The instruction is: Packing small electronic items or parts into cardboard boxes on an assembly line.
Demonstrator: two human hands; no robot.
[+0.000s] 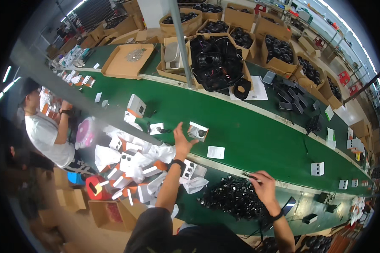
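Shirt (211,239) — black; left sleeve (153,225) short, loose; faint greenish marks (173,250). Left hand (183,145), right hand (264,188) — bare. Left wristband (179,163), right wristband (278,216): black.

Bright tube lights (6,74), curved fisheye distortion, black corners, soft distance

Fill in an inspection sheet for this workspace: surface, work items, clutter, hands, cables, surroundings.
Surface: long green worktop, pale rail.
Work items: open white box holding a round black object; leaflet nearby.
Clutter: white-and-orange boxes and plastic bags piled at left.
Hands: left hand spread beside the box, contact unclear; right hand pinching a thin dark item.
Cables: black heap, apparently tangled cables.
Surroundings: cartons beyond; co-worker at left.
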